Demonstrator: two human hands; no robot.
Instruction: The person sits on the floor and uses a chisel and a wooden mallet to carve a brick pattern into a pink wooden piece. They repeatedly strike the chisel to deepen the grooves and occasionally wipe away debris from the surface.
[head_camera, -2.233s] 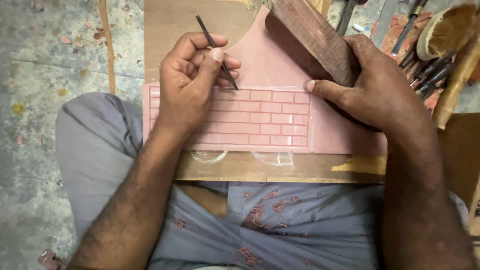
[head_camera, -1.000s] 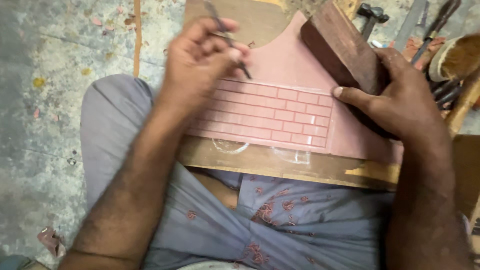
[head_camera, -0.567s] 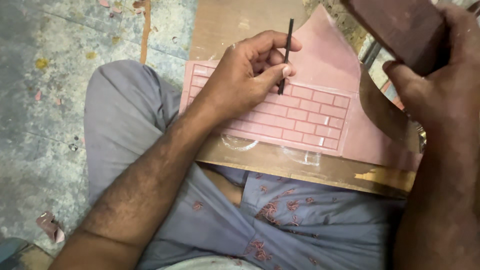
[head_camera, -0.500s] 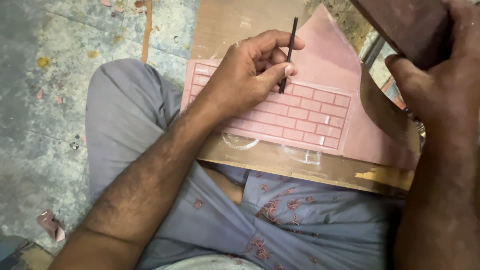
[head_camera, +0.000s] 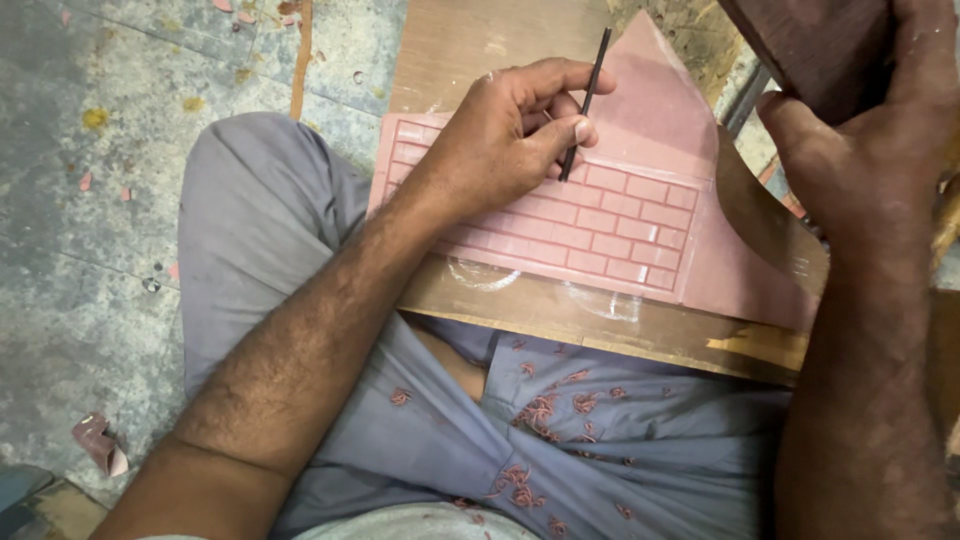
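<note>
Left hand curled shut around a thin dark carving tool, tip touching the pink slab at the upper edge of its brick pattern. Slab flat on a wooden board across the lap. Right hand clamped on a dark wooden block, raised above the slab's right corner.

A carved slab lies on a board across the lap, floor to its left.
</note>
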